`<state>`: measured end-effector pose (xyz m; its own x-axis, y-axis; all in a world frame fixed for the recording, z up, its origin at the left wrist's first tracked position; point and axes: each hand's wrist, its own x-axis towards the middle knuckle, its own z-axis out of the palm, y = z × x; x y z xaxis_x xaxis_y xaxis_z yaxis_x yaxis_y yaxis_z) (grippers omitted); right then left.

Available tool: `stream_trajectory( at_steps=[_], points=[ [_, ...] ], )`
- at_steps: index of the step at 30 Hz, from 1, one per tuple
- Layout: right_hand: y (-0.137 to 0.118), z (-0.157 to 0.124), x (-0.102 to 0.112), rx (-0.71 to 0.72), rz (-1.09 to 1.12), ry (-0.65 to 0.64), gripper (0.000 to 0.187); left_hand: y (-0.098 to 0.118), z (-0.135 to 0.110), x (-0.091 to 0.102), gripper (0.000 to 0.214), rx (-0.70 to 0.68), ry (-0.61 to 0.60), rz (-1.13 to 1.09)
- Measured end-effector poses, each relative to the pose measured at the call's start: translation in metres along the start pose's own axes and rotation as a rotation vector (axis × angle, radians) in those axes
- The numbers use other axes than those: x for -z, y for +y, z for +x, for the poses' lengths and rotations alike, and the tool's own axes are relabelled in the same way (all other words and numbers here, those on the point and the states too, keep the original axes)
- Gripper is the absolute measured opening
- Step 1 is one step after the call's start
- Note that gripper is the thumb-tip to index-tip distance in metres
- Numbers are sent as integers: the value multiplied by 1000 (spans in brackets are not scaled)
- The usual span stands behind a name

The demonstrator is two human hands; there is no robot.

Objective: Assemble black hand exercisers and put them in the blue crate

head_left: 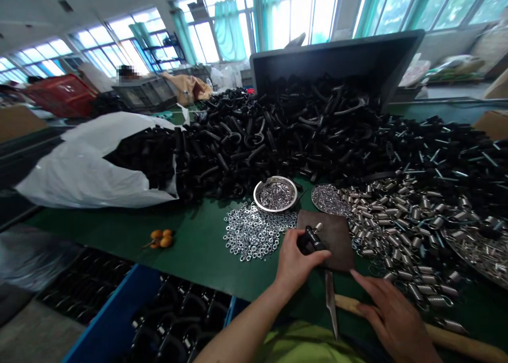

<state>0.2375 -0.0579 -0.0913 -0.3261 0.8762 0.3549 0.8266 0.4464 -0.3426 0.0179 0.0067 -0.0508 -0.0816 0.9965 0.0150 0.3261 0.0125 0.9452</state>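
Note:
My left hand point(296, 262) is closed around a black plastic part point(311, 239), holding it over the left side of a dark square plate point(339, 246). A small metal spring point(318, 227) shows at the top of that part. My right hand point(391, 312) has its index finger stretched toward the plate's lower right corner, with the thumb apart. Under this hand runs the wooden handle of a hammer point(347, 302), whose narrow metal head point(330, 305) lies just below the plate. Whether the palm touches the handle is hidden.
Loose nuts point(250, 233) and a metal bowl point(275, 194) of small pins lie left of the plate. Springs point(397, 225) spread to the right. Behind rises a heap of black parts point(278, 135) before a tipped grey bin point(337, 51). A blue crate point(103, 315) stands lower left.

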Motion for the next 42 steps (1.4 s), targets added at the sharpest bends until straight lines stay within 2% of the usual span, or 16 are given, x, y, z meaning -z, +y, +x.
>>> stream_trajectory(
  at_steps=[2, 5, 7, 9, 10, 12, 15, 17, 19, 23, 27, 30, 33, 36, 38, 42],
  points=[
    [-14, 26, -3, -169, 182, 24, 52, 5, -12, -9, 52, -3, -47, -47],
    [-25, 62, -5, -224, 288, 58, 36, 8, -23, -17, 48, -89, -213, -38],
    [-20, 80, -3, -199, 275, 58, 25, 10, -16, -11, 47, -177, -340, 31],
    [-8, 90, 0, -189, 221, 13, 23, 13, 6, 5, 44, -280, -366, 125],
    [-1, 93, 0, -186, 170, -30, 21, 16, 23, 17, 40, -339, -322, 178],
    [9, 96, 1, -185, 36, -138, 19, 23, 68, 45, 33, -435, -152, 312],
    [10, 97, -1, -173, -154, -271, 19, 36, 146, 92, 29, -447, 135, 583],
    [5, 98, -2, -168, -240, -304, 21, 42, 191, 120, 31, -323, 277, 729],
    [0, 97, -4, -171, -295, -314, 22, 43, 224, 143, 31, -164, 335, 753],
    [2, 94, -9, -170, -307, -301, 25, 34, 254, 168, 21, -12, 328, 659],
    [12, 91, -13, -168, -234, -314, 28, 30, 261, 180, 12, 106, 297, 425],
    [16, 92, -12, -207, -164, -319, 28, 35, 260, 188, 24, 178, 243, 163],
    [16, 93, -9, -283, -92, -321, 27, 43, 246, 195, 33, 190, 177, -126],
    [15, 94, -5, -369, 2, -348, 27, 49, 217, 193, 26, 140, 110, -373],
    [11, 95, 0, -403, 98, -311, 27, 51, 189, 183, 17, 98, 30, -517],
    [-9, 99, 15, -376, 373, -147, 27, 47, 123, 139, 42, 75, -245, -890]
  ],
)
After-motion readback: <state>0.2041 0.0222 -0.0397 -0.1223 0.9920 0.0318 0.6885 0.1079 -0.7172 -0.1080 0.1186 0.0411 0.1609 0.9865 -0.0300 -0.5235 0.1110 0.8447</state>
